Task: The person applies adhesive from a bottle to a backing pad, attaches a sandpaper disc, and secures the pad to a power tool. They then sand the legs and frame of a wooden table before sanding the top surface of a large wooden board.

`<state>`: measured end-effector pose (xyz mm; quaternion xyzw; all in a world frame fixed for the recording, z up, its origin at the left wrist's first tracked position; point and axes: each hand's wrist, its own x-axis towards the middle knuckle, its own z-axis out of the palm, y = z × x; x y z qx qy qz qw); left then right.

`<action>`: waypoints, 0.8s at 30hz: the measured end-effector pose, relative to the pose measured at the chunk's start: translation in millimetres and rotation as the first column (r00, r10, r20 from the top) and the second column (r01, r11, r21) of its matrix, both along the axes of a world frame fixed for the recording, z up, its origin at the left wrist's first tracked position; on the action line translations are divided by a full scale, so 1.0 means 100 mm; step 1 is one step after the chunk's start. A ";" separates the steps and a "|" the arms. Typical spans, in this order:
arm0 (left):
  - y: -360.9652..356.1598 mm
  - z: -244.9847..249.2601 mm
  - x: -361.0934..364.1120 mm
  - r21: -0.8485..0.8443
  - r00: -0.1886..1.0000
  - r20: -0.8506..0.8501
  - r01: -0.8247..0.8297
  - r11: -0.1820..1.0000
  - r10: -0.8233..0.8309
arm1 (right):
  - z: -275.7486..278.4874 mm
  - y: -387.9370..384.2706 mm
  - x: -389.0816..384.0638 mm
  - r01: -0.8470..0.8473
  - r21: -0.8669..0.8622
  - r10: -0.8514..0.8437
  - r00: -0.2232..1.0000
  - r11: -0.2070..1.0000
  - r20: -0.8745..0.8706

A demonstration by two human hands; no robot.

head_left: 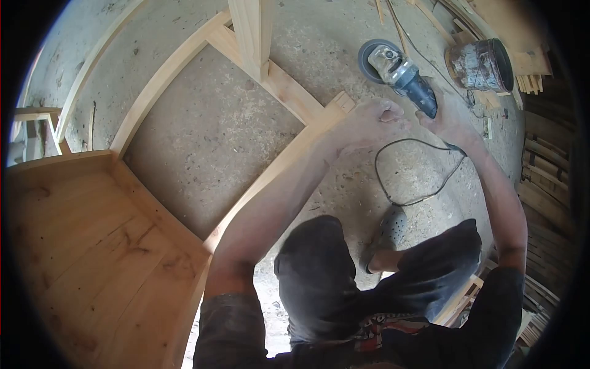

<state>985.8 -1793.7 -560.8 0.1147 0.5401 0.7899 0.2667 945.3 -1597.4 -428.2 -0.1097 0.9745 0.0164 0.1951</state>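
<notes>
My right hand (453, 117) is wrapped round the rear body of an angle grinder (410, 80). The grinder's grey disc (370, 60) points away from me, toward the upper left. Its black cord (380, 175) loops below my hands over the floor. My left hand (382, 120) hovers just left of the grinder's rear end, apart from it. The fingers there are curled in, and nothing shows between them. Under my left forearm runs a pale wooden frame (283, 163), its squared beam end (344, 101) close to my left wrist.
A wooden panel (92, 264) joins the frame at lower left. An upright post (251, 37) rises from the far side. A stained bucket (479, 64) lies at upper right. Stacked boards (547, 166) line the right side. My shoe (392, 227) is on the concrete floor (203, 123).
</notes>
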 end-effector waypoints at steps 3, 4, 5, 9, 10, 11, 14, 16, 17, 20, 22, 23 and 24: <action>-0.72 0.68 0.20 -0.574 0.936 -0.225 0.096 0.813 -0.270 | 0.41 0.14 -0.01 -0.194 0.310 0.287 0.913 0.931 -0.289; -0.96 0.92 0.28 -0.694 0.954 -0.213 0.004 0.720 -0.211 | 0.60 0.19 -0.06 -0.189 0.445 0.339 0.897 0.875 -0.284; -1.21 1.09 0.34 -0.798 0.964 -0.216 -0.083 0.597 -0.154 | 0.77 0.39 -0.15 -0.302 0.524 0.510 0.801 0.796 -0.314; -1.84 1.45 0.17 -0.315 0.407 -0.587 -0.911 0.265 0.700 | 1.26 0.73 -0.48 -0.339 0.388 0.490 0.768 0.857 -0.412; -1.89 1.62 -0.03 -0.127 0.264 -0.674 -0.962 0.243 0.690 | 1.48 0.51 -0.44 -0.387 0.239 0.448 0.838 0.891 -0.312; -1.88 1.70 -0.21 0.077 0.092 -0.728 -0.974 0.214 0.680 | 1.62 0.22 -0.44 -0.417 0.081 0.425 0.881 0.905 -0.210; -1.92 1.92 -0.64 0.194 -0.002 -0.818 -0.942 0.273 0.576 | 1.08 0.29 -0.79 0.210 -0.593 -0.196 0.977 0.777 0.088; -1.93 1.95 -0.83 0.162 -0.005 -0.857 -0.952 0.260 0.516 | 0.64 0.34 -1.19 -0.335 -0.387 0.258 0.936 0.859 -0.238; -2.00 1.95 -0.90 0.142 -0.008 -0.874 -0.961 0.239 0.487 | 0.48 0.26 -1.39 -0.268 -0.427 0.227 0.963 0.863 -0.145; -2.09 1.99 -0.85 0.091 -0.032 -0.909 -0.988 0.125 0.415 | -0.22 0.08 -1.89 -0.280 -0.298 0.295 0.955 0.913 0.007; -2.15 2.06 -0.67 0.090 -0.067 -0.923 -0.995 0.046 0.378 | -0.71 -0.09 -2.28 -0.464 -0.285 0.474 0.880 0.839 -0.038; -2.16 2.08 -0.57 0.083 -0.075 -0.927 -0.997 0.006 0.367 | -0.88 -0.24 -2.42 -0.562 -0.310 0.583 0.812 0.767 -0.030; -2.13 2.11 -0.49 0.063 -0.069 -0.930 -0.998 -0.028 0.361 | -1.05 -0.37 -2.52 -0.650 -0.338 0.685 0.728 0.681 -0.019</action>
